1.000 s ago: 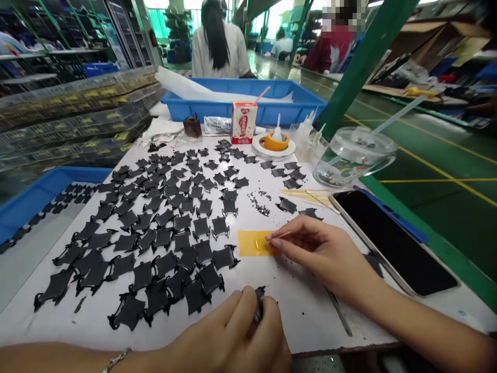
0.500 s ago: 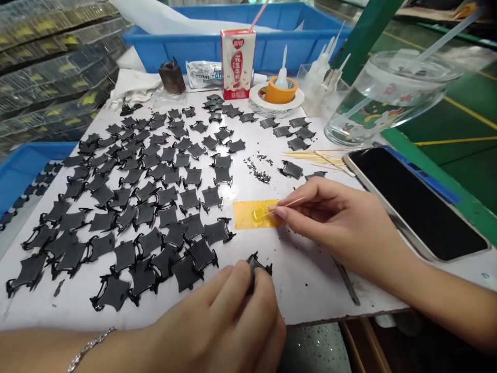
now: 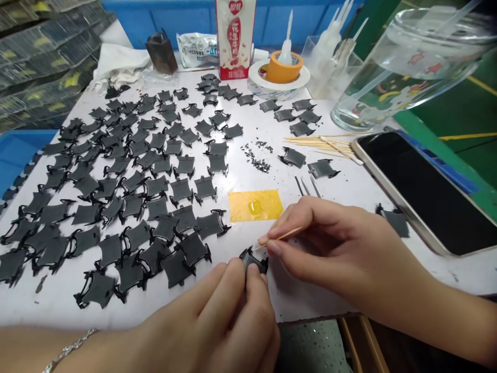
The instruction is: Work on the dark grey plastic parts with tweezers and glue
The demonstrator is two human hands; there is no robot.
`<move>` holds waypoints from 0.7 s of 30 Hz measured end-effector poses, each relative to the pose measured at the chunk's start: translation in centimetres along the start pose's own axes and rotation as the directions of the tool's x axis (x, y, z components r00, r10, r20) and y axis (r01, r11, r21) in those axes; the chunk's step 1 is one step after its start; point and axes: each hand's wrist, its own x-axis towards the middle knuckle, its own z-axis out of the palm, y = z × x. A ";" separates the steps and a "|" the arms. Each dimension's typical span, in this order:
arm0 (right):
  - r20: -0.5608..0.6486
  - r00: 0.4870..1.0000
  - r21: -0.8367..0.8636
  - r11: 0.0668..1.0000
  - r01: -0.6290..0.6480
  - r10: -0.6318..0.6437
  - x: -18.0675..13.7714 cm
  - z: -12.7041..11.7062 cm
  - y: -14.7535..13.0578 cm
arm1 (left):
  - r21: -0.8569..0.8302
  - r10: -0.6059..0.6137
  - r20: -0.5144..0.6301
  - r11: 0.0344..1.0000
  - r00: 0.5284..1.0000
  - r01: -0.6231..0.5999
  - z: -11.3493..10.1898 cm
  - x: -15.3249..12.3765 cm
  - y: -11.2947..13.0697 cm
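Part (image 3: pixel 253 258) sits pinched in my left hand (image 3: pixel 229 313), just left of my right hand (image 3: pixel 330 246), where I grip a toothpick (image 3: pixel 290 233).

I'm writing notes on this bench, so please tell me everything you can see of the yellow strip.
The yellow strip is thin, roughly rectangular and slightly shiny, like tape or film. It lies flat on the white tabletop, its longer sides running crosswise, to the right of the crowded black parts. A glossy, clear-looking drop sits near its middle. The right hand is close by its near right corner; whether they touch is hard to tell.
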 end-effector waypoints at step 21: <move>-0.082 0.996 -0.031 0.999 0.022 -0.025 -0.1 0.1 -0.5 | 0.084 -0.068 0.003 0.994 0.998 0.067 0.3 -0.4 0.5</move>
